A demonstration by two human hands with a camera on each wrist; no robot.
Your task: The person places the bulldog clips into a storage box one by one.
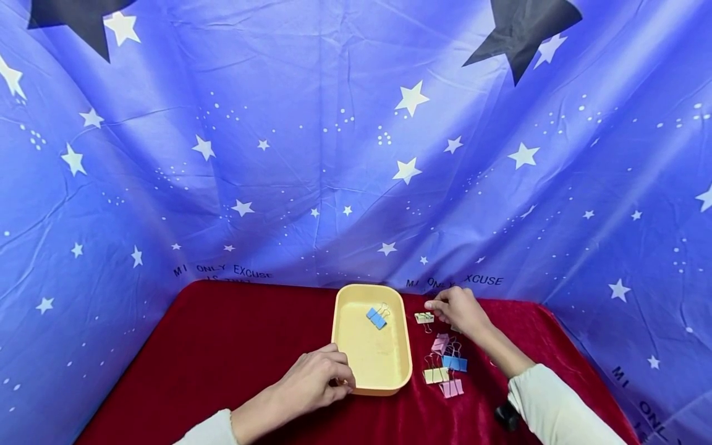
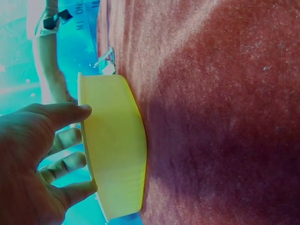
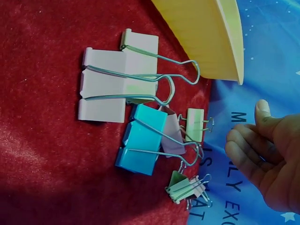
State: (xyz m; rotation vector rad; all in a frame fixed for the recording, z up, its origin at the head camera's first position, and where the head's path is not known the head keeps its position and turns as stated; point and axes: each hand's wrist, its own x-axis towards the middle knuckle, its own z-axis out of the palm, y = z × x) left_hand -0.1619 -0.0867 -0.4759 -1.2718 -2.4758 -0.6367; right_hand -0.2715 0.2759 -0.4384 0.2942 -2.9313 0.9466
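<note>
A pale yellow plastic tray [image 1: 371, 390] stands on the red cloth with a blue binder clip [image 1: 376, 318] lying inside it. My left hand [image 1: 319, 378] grips the tray's near left corner, thumb and fingers at the rim [image 2: 83, 136]. My right hand [image 1: 460, 309] hovers over the far clips, right of the tray, fingers bent and nothing seen between them. Just below its fingertips lies a pale yellow-green binder clip [image 3: 194, 125]. Nearer me are a pink clip [image 1: 440, 343], a blue clip [image 3: 143, 139], a yellow clip [image 1: 436, 375] and another pink clip [image 3: 101, 84].
More small clips [image 3: 185, 188] lie under the right hand, partly hidden by it in the head view. Red velvet cloth [image 1: 250, 346] covers the table. A blue star-printed curtain [image 1: 311, 154] hangs behind and along both sides. Something black [image 1: 506, 415] sits at the right sleeve.
</note>
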